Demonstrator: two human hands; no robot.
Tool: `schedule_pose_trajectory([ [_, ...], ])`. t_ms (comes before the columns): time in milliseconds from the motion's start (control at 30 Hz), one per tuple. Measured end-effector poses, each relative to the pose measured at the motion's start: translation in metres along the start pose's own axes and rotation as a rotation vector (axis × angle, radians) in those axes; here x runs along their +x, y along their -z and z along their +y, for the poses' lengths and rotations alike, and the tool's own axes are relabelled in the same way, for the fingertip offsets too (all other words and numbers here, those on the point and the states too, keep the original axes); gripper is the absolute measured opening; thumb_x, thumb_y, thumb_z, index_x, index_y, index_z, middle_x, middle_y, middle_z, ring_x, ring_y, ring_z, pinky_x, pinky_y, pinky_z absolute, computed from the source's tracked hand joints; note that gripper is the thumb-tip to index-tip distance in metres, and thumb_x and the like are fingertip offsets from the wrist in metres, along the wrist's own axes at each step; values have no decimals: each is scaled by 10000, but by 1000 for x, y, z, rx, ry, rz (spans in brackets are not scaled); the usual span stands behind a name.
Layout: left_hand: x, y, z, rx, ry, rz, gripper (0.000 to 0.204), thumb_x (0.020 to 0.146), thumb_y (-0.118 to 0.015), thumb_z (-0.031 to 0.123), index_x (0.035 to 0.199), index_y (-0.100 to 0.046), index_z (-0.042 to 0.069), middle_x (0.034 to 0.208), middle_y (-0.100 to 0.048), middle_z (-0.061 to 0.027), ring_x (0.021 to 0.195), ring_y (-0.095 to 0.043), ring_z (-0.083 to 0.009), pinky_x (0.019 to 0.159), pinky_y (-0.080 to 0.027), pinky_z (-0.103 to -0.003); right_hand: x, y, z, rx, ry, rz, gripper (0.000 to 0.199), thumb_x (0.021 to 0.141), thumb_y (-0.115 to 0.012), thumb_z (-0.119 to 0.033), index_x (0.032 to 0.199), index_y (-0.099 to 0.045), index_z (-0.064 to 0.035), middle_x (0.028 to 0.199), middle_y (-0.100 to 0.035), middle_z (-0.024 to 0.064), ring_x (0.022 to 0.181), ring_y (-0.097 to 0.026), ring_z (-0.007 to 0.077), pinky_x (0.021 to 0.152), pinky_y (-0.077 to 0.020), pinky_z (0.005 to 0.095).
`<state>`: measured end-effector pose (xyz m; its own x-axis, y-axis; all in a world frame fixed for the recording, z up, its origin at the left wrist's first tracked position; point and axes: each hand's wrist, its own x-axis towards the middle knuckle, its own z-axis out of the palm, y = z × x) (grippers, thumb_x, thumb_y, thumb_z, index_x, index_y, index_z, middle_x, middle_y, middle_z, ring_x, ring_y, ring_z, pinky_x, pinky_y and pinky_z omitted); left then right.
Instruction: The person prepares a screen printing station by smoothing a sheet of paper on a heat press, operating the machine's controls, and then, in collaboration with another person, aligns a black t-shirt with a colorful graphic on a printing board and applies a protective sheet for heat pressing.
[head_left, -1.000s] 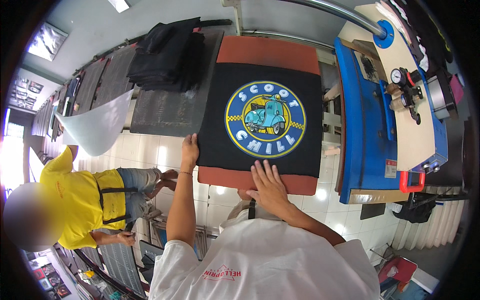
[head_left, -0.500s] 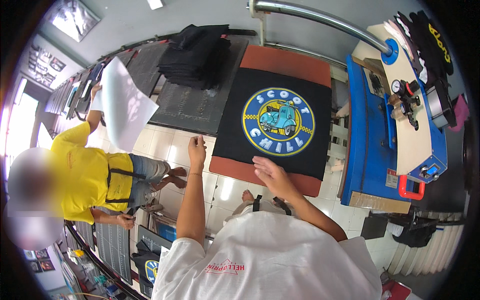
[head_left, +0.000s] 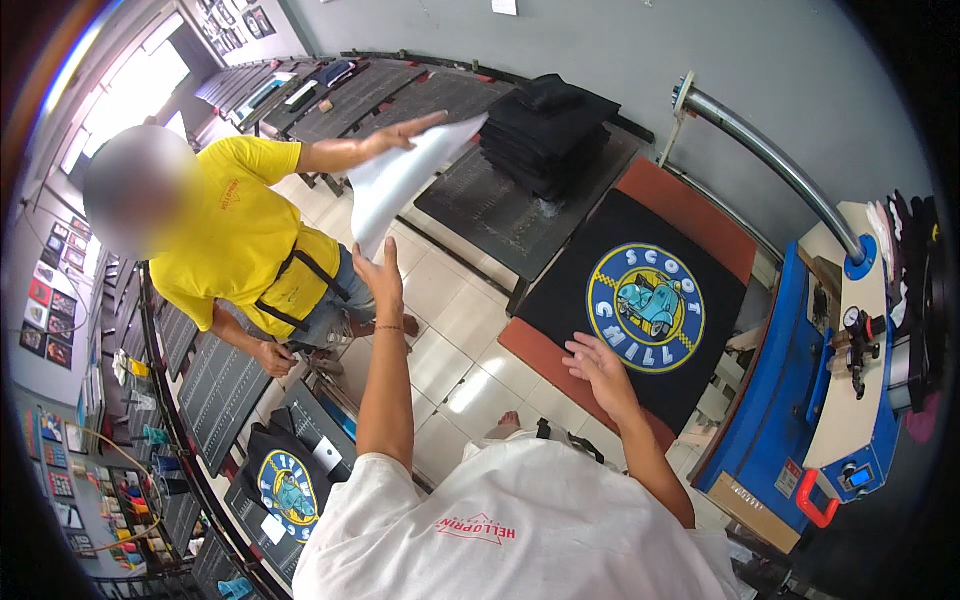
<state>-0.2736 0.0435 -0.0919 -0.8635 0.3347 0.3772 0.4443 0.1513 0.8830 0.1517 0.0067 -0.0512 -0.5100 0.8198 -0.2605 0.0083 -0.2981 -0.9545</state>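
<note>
My left hand [head_left: 380, 278] reaches up with its fingers apart, at the lower tip of a white sheet [head_left: 402, 178]. I cannot tell whether it touches the sheet. A co-worker in a yellow shirt [head_left: 235, 215] holds the sheet's upper edge with one hand [head_left: 400, 138]. On my right, a black fabric piece [head_left: 568, 272] with a round scooter print [head_left: 647, 307] lies flat over a reddish-brown board [head_left: 545, 365]. My right hand [head_left: 605, 375], empty and fingers spread, is over the near edge of the fabric, below the print.
A blue heat press [head_left: 765, 375] with a red handle [head_left: 817, 500] stands at right. Black fabric pieces are stacked [head_left: 545, 135] on a dark platen [head_left: 480, 215] beyond. Another printed black piece [head_left: 285, 480] lies at lower left. Pale floor tiles [head_left: 465, 330] show between.
The view has turned left. My left hand has opened from a loose curl and come up to the sheet. The co-worker has swung the sheet toward me.
</note>
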Motion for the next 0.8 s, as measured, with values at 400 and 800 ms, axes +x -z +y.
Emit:
schedule_pose_trajectory([
  [400,-16,66,69,-495,229,-463,378,871,-729,168,1142,-619,-72,1054,-677,-100,889,-624,-167,803,-490,-286,-19,8,-8,-3,-61,32,449,994,-507,-152,1400,-417,18,1323,-556,201,1111,-625,244,931,-497,334],
  [800,-258,30,209,-85,-953,-899,330,806,-592,113,1133,-594,64,1403,-514,-141,1297,-475,-314,1070,-367,-490,-47,-13,-63,-41,261,373,574,967,-607,-226,1388,-374,88,1329,-516,183,1199,-529,225,1011,-429,343],
])
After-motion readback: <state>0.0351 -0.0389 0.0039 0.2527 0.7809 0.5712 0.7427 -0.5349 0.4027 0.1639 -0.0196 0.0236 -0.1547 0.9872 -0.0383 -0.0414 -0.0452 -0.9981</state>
